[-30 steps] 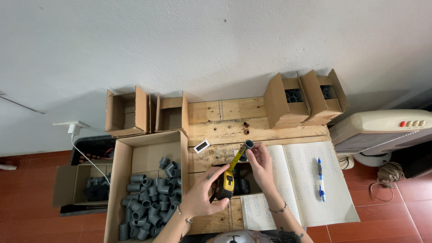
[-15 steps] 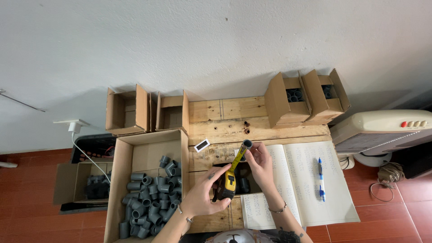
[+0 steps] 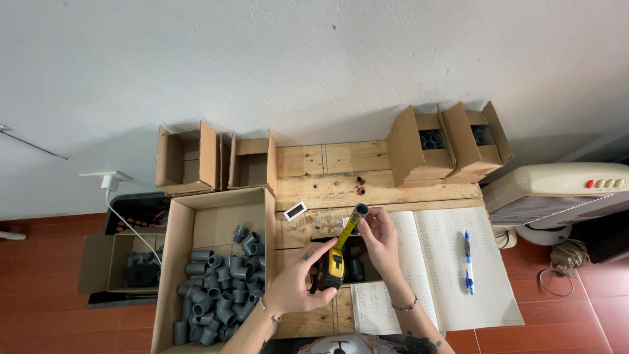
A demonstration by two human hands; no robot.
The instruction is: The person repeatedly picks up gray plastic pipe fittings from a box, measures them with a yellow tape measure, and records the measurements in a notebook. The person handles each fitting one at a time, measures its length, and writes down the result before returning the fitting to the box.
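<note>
Yellow tape measure sits clamped in your left hand, its blade stretched up to the grey pipe fitting pinched by your right hand.

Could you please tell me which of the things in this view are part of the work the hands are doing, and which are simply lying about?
In hand:
left hand holding yellow tape measure
right hand holding grey pipe fitting

Lying about:
blue pen
open notebook
small white tag
fan heater
</note>
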